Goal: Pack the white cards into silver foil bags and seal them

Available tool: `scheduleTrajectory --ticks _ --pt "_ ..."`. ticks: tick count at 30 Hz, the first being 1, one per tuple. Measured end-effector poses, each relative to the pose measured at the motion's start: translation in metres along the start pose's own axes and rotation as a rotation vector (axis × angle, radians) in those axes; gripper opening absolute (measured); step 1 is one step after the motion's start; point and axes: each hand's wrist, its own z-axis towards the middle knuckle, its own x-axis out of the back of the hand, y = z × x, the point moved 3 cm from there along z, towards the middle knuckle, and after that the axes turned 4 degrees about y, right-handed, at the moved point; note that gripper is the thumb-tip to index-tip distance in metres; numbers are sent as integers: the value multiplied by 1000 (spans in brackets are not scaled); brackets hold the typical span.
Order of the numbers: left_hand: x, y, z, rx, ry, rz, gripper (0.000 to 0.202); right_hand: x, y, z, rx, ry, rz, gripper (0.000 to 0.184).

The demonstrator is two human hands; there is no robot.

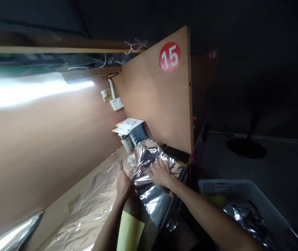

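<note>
A stack of shiny silver foil bags [149, 157] lies at the right end of a wooden desk [60, 209], against the side partition. My right hand [161, 172] lies flat on top of the bags with fingers spread. My left hand [124, 184] rests at the left edge of the pile, fingers curled against the foil; whether it grips a bag is hidden. A yellow-green sheet [130, 232] sits under my left forearm.
A wooden partition with a red "15" sticker [170, 56] stands on the right, and a dark phone [176, 153] lies at its base. Coloured cards [128, 125] and a wall socket [117, 103] sit at the back. A white basket [243, 195] with foil bags stands low right.
</note>
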Motion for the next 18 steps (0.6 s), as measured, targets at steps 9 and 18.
scheduleTrajectory --ticks 9,18 --pt "-46 -2 -48 -368 -304 391 47 48 46 -22 325 38 -207 41" --pt "-59 -7 -14 -49 -179 -236 32 111 -55 15 596 252 -418 20"
